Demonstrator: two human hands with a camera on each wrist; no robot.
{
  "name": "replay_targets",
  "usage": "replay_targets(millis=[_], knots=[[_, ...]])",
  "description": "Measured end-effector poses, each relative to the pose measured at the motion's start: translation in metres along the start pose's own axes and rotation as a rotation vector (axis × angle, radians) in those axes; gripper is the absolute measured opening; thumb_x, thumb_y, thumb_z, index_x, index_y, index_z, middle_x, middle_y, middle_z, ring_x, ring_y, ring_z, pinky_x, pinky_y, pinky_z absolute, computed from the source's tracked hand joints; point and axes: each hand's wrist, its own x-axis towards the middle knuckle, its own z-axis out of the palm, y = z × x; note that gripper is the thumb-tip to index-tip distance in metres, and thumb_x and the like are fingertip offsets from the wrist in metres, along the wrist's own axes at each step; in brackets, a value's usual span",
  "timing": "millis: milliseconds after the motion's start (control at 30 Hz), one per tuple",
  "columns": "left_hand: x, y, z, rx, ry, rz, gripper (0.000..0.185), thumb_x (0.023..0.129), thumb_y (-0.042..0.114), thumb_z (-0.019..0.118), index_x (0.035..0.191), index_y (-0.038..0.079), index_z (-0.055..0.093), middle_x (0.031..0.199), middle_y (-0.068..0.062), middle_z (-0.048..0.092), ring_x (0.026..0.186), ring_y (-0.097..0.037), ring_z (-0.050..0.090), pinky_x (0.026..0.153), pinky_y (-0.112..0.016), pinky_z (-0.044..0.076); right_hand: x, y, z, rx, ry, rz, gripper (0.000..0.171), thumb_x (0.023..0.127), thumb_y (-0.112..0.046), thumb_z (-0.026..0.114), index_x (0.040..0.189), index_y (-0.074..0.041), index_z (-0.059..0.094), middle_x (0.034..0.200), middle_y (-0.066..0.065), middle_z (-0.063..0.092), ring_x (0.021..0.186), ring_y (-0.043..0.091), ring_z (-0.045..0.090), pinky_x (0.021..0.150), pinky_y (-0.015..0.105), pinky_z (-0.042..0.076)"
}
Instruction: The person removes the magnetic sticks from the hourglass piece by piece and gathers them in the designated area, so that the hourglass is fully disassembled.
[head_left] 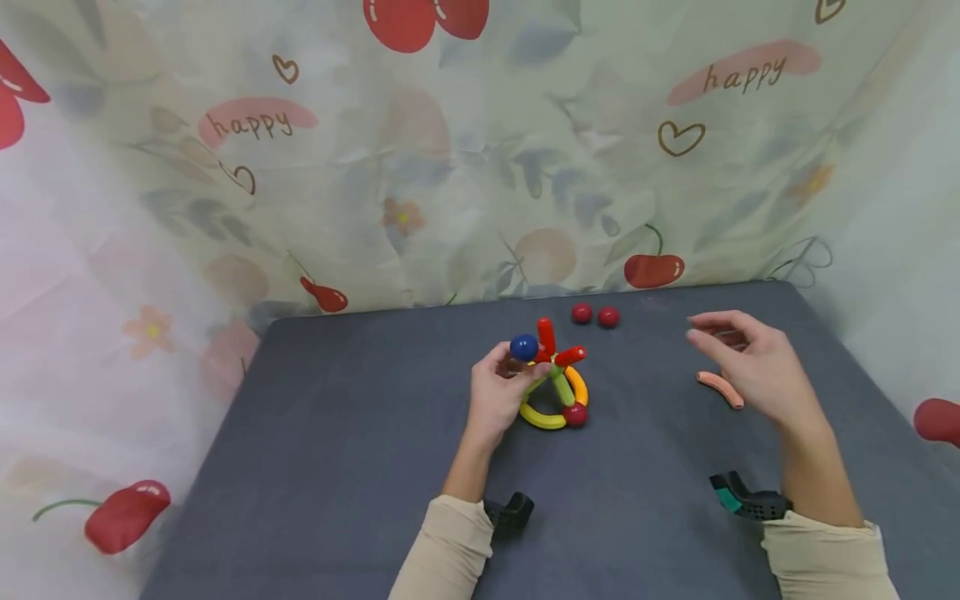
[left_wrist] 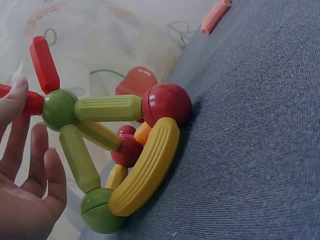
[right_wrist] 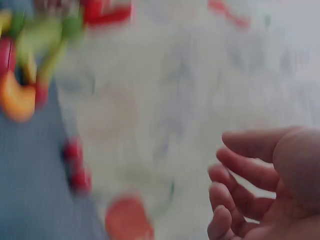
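A frame of magnetic rods and balls [head_left: 564, 390] stands on the table. Its base ring has curved yellow rods [left_wrist: 148, 167], an orange one [head_left: 577, 385], dark red balls [left_wrist: 172, 105] and a green ball [left_wrist: 102, 212]. Light green rods [left_wrist: 109, 108] rise to an upper green ball [left_wrist: 60, 109], from which red rods [head_left: 547, 335] stick out. One red rod [left_wrist: 34, 103] is pinched by my left hand [head_left: 492, 398], close beside a blue ball [head_left: 524, 347]. My right hand [head_left: 761, 371] hovers at the right with loosely bent fingers, holding nothing.
Below the right hand lies a curved peach rod [head_left: 721, 390] on the dark table [head_left: 337, 467]. Two loose red balls [head_left: 582, 313] sit behind the frame, near the back edge. A printed curtain [head_left: 480, 167] hangs along the back.
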Motion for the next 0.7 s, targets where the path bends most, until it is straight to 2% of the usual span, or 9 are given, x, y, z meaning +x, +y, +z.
replay_targets(millis=[67, 133, 167, 267, 367, 533, 700], knots=[[0.000, -0.002, -0.001, -0.007, 0.004, -0.006, 0.026, 0.082, 0.024, 0.086, 0.103, 0.014, 0.075, 0.094, -0.009, 0.071, 0.084, -0.017, 0.062, 0.071, -0.021, 0.053, -0.001, -0.024, 0.017, 0.042, -0.024, -0.119, 0.033, 0.099, -0.037, 0.067, 0.127, -0.020, 0.067, 0.106, -0.015, 0.065, 0.080, 0.002, 0.059, 0.069, 0.021, 0.050], [-0.001, -0.004, -0.002, -0.007, 0.011, -0.012, 0.027, 0.082, 0.027, 0.086, 0.104, 0.016, 0.075, 0.095, -0.008, 0.072, 0.085, -0.016, 0.062, 0.072, -0.022, 0.054, 0.000, -0.044, 0.037, 0.078, -0.056, -0.223, 0.025, 0.098, -0.030, 0.070, 0.122, -0.022, 0.069, 0.106, -0.011, 0.066, 0.080, 0.006, 0.061, 0.070, 0.021, 0.051], [-0.001, -0.004, -0.002, -0.007, 0.016, -0.016, 0.027, 0.082, 0.027, 0.086, 0.104, 0.016, 0.076, 0.095, -0.008, 0.073, 0.085, -0.016, 0.062, 0.072, -0.022, 0.054, 0.002, -0.052, 0.047, 0.080, -0.065, -0.282, 0.025, 0.097, -0.027, 0.072, 0.120, -0.021, 0.070, 0.108, -0.009, 0.067, 0.089, 0.007, 0.062, 0.073, 0.019, 0.050], [-0.002, -0.003, -0.002, -0.016, 0.023, -0.024, 0.026, 0.082, 0.027, 0.086, 0.103, 0.016, 0.076, 0.094, -0.006, 0.072, 0.084, -0.015, 0.062, 0.071, -0.022, 0.054, 0.010, -0.072, 0.074, 0.081, -0.111, -0.400, 0.026, 0.093, -0.022, 0.076, 0.118, -0.018, 0.071, 0.110, -0.004, 0.067, 0.094, 0.011, 0.058, 0.075, 0.020, 0.048], [-0.001, -0.001, 0.001, -0.045, 0.019, -0.026, 0.024, 0.083, 0.023, 0.085, 0.102, 0.012, 0.076, 0.094, -0.006, 0.071, 0.082, -0.014, 0.061, 0.070, -0.022, 0.054, 0.016, -0.086, 0.094, 0.052, -0.142, -0.494, 0.034, 0.088, -0.021, 0.081, 0.121, -0.015, 0.071, 0.113, 0.002, 0.067, 0.098, 0.017, 0.055, 0.077, 0.026, 0.048], [0.000, 0.000, 0.004, -0.077, -0.002, -0.023, 0.020, 0.087, 0.014, 0.081, 0.103, 0.005, 0.074, 0.098, -0.015, 0.071, 0.081, -0.010, 0.061, 0.069, -0.020, 0.054, 0.018, -0.103, 0.113, -0.042, -0.155, -0.600, 0.045, 0.083, -0.023, 0.086, 0.124, -0.012, 0.071, 0.117, 0.005, 0.067, 0.102, 0.023, 0.050, 0.081, 0.035, 0.044], [0.000, 0.002, 0.003, -0.059, 0.000, -0.012, 0.020, 0.088, 0.011, 0.080, 0.105, 0.002, 0.073, 0.101, -0.019, 0.071, 0.080, -0.009, 0.062, 0.073, -0.019, 0.056, 0.018, -0.109, 0.121, -0.100, -0.109, -0.634, 0.039, 0.082, -0.021, 0.086, 0.117, -0.011, 0.074, 0.113, 0.005, 0.068, 0.097, 0.020, 0.046, 0.078, 0.034, 0.039]])
